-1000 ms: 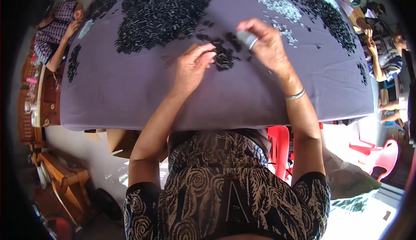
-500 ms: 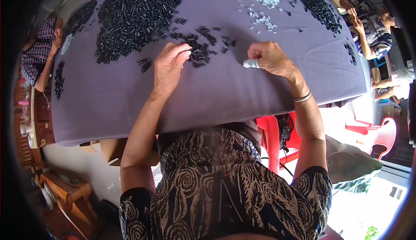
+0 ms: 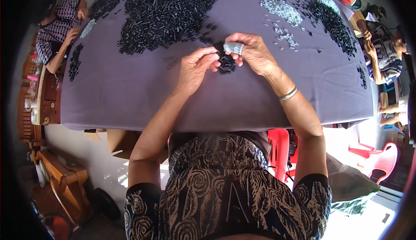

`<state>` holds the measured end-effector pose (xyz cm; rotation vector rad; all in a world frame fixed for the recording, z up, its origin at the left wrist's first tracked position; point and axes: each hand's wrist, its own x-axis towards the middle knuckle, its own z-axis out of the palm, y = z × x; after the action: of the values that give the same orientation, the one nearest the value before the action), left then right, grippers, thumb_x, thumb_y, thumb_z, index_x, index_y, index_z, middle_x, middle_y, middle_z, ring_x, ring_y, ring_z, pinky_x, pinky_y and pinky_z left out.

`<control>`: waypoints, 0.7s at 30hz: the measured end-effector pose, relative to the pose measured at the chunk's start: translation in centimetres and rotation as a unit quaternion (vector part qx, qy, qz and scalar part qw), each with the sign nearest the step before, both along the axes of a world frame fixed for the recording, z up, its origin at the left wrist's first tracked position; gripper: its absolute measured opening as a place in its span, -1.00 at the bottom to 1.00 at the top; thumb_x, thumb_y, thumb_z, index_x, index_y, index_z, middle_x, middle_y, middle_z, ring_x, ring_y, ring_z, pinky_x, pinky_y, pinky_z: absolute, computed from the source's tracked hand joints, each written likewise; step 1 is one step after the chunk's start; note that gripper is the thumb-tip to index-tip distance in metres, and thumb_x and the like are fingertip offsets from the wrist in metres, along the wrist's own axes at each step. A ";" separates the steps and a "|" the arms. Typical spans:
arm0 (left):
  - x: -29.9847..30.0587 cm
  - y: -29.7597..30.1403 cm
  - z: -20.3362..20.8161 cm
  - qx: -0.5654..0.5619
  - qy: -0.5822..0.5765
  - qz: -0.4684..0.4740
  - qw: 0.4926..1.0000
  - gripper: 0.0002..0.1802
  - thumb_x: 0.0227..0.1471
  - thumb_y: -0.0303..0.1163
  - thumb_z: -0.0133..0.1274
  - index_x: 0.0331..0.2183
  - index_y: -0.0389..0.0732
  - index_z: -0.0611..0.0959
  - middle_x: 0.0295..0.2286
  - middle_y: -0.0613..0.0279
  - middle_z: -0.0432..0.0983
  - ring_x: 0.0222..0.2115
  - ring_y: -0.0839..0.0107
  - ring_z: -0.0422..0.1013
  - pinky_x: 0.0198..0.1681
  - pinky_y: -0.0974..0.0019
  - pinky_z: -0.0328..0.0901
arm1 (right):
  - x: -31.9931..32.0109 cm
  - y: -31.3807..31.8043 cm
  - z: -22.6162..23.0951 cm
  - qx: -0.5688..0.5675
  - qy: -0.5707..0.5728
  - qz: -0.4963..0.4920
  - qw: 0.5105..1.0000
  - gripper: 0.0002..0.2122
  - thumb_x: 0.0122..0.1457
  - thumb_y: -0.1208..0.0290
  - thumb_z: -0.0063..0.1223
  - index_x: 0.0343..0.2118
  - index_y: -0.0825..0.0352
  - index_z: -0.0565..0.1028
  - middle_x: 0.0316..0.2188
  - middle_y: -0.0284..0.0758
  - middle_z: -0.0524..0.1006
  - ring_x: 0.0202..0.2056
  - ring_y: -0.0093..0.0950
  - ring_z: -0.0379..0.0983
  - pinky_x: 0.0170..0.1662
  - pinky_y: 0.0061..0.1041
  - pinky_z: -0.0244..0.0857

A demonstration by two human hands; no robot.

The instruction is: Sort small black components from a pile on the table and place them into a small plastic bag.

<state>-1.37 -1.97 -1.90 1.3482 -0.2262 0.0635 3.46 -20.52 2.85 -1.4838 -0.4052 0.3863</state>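
My left hand [image 3: 197, 69] is closed in a pinch, thumb against the first finger. Whatever the fingertips hold is too small to make out against the dark parts behind. Close by on the right, my right hand [image 3: 255, 56] is bent closed, a bracelet on its wrist. A silvery, ridged, roughly rectangular piece [image 3: 233, 48] shows at its thumb; I cannot tell whether it is held or wrapped round the thumb. Below both hands lies a small heap of short black cylindrical parts [image 3: 226, 64], partly hidden by the fingers.
A big pile of black parts [image 3: 164, 17] covers the purple tablecloth [image 3: 138, 97] ahead. Small silvery parts [image 3: 281, 12] lie to the right, beside another black pile [image 3: 336, 30]. One person [image 3: 58, 28] sits at the left, others [image 3: 381, 62] at the right. A red chair [image 3: 279, 149] stands near me.
My hands have come together over the small black heap; before, they were apart on either side. The loose black parts now lie in a tighter heap. The whole view has shifted a little.
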 end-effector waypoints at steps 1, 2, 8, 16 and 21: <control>0.1 0.0 0.0 -0.023 0.010 0.001 1.000 -0.81 0.02 -0.53 0.03 -0.25 -0.34 0.56 -0.41 0.21 0.48 -0.47 0.49 0.45 -0.45 0.47 0.35 | 0.1 0.5 -0.4 0.000 -0.001 0.003 1.000 -0.89 0.09 0.55 -0.03 -0.33 0.42 0.50 -0.58 -0.42 0.47 -0.62 -0.74 0.31 -0.63 -0.77 0.23; 0.1 0.0 0.0 -0.045 0.020 0.002 0.999 -0.80 0.02 -0.53 0.04 -0.24 -0.34 0.56 -0.42 0.19 0.50 -0.47 0.48 0.45 -0.45 0.47 0.36 | 0.1 1.0 -0.7 0.018 0.010 0.000 1.000 -0.89 0.09 0.54 0.00 -0.33 0.41 0.49 -0.58 -0.44 0.46 -0.61 -0.75 0.31 -0.63 -0.77 0.23; 0.2 0.1 -0.1 -0.060 0.017 0.008 0.998 -0.80 0.02 -0.53 0.04 -0.24 -0.33 0.55 -0.42 0.16 0.51 -0.47 0.48 0.46 -0.45 0.46 0.37 | -0.1 1.8 -1.2 0.067 0.041 0.007 0.997 -0.90 0.09 0.49 0.04 -0.34 0.37 0.48 -0.55 -0.47 0.44 -0.59 -0.76 0.29 -0.60 -0.77 0.21; 0.2 -0.1 0.0 -0.067 0.020 0.015 0.997 -0.80 0.02 -0.53 0.04 -0.24 -0.34 0.55 -0.42 0.16 0.51 -0.47 0.49 0.45 -0.45 0.46 0.36 | -0.4 2.0 -1.2 0.045 0.009 -0.003 0.999 -0.90 0.10 0.47 0.05 -0.36 0.36 0.48 -0.55 -0.49 0.44 -0.58 -0.77 0.27 -0.59 -0.75 0.20; 0.0 0.0 0.4 -0.074 0.034 0.019 0.997 -0.80 0.02 -0.54 0.03 -0.24 -0.34 0.55 -0.41 0.16 0.51 -0.46 0.48 0.45 -0.44 0.45 0.36 | -0.4 2.2 -1.4 0.109 0.083 0.018 0.990 -0.92 0.11 0.54 -0.01 -0.34 0.38 0.46 -0.57 -0.45 0.41 -0.59 -0.75 0.27 -0.62 -0.75 0.20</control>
<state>-1.34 -1.97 -1.54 1.2053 -0.1365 0.0652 3.07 -18.29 1.40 -1.2232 -0.3300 0.4758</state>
